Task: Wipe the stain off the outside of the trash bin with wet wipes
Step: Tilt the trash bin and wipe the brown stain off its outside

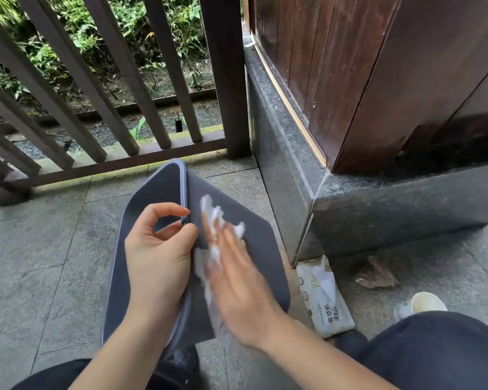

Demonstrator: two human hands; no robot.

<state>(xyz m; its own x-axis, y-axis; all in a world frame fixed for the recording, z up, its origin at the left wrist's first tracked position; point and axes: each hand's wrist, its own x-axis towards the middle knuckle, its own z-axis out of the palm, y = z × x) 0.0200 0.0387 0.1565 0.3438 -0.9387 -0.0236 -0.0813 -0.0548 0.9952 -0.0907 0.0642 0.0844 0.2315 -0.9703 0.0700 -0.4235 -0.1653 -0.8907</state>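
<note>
The dark grey trash bin is tipped on the stone floor by the wooden railing, its rim pinched between thumb and fingers of the left hand. A crumpled white wet wipe is pressed flat against the bin's outer wall under the right hand, fingers pretty much straight and blurred. The wet wipes pack is lying just right of the bin, near a paper cup.

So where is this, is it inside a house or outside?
Outside, probably a porch or veranda beside a wooden building. There's a wooden railing with green plants behind it, stone floor tiles, and a dark wooden wall on a stone base.
</note>
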